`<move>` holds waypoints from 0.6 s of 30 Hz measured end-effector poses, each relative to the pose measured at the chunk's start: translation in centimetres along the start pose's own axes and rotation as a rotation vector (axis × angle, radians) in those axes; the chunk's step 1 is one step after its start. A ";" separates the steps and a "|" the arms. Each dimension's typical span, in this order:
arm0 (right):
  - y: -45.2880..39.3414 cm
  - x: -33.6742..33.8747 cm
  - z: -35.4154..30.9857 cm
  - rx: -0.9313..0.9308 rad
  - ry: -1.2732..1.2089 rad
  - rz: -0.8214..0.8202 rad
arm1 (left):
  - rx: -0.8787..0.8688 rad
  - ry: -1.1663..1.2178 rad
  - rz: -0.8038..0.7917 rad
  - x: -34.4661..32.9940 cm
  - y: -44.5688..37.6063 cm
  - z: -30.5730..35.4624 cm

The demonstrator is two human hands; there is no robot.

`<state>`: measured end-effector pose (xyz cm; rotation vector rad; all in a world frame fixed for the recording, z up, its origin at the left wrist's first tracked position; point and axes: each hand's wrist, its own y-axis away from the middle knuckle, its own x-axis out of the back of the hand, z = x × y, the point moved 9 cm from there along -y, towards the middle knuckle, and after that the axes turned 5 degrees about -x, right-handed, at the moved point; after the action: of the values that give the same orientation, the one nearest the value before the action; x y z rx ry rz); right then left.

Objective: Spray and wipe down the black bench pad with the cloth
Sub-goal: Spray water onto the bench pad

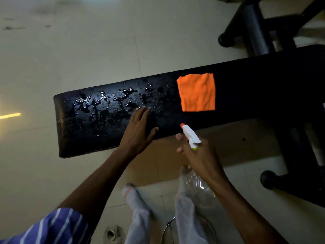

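Note:
The black bench pad (246, 88) runs across the view, its left half wet with beads and puddles of liquid. A folded orange cloth (197, 92) lies flat on the pad, right of the wet patch. My left hand (139, 131) rests flat on the pad's near edge, fingers spread, holding nothing. My right hand (195, 155) is closed around a clear spray bottle (190, 136) with a white trigger head and orange nozzle, held just off the pad's near edge, nozzle pointing toward the pad. The cloth is untouched by either hand.
Black bench frame legs (255, 29) stand at the upper right, and another black foot (269, 178) sits at the lower right. Pale tiled floor (88, 41) surrounds the bench. My legs and feet (133, 196) stand close below the pad.

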<state>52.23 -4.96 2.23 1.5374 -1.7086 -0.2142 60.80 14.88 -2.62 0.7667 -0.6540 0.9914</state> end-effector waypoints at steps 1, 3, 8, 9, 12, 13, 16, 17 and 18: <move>-0.2 1.0 0.2 0.007 0.002 -0.002 | -0.007 0.003 0.011 -0.2 -0.8 1.1; -0.6 3.2 0.4 0.021 0.010 0.021 | 0.000 0.028 0.043 -0.6 -2.4 3.3; -2.2 9.6 1.0 0.071 -0.100 0.106 | 0.097 0.198 0.086 -1.8 -7.1 8.2; -2.6 10.9 0.9 0.092 -0.118 0.129 | 0.138 0.237 0.082 -2.2 -8.2 8.9; -4.4 14.5 0.0 0.152 -0.206 0.188 | 0.290 0.319 0.080 -3.4 -11.0 10.2; -5.2 15.5 -0.2 0.175 -0.229 0.208 | 0.346 0.337 0.095 -3.7 -11.6 10.4; -7.2 17.7 -2.4 0.304 -0.246 0.247 | 0.515 0.385 0.160 -4.2 -12.5 10.6; -8.0 18.3 -3.1 0.341 -0.239 0.262 | 0.561 0.392 0.178 -4.3 -12.5 10.6; -8.8 18.9 -3.9 0.370 -0.231 0.282 | 0.605 0.401 0.187 -4.5 -12.6 10.5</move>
<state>62.69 -22.50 7.86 1.5498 -2.2218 0.0798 68.94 0.04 -3.41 1.0020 -0.0651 1.4969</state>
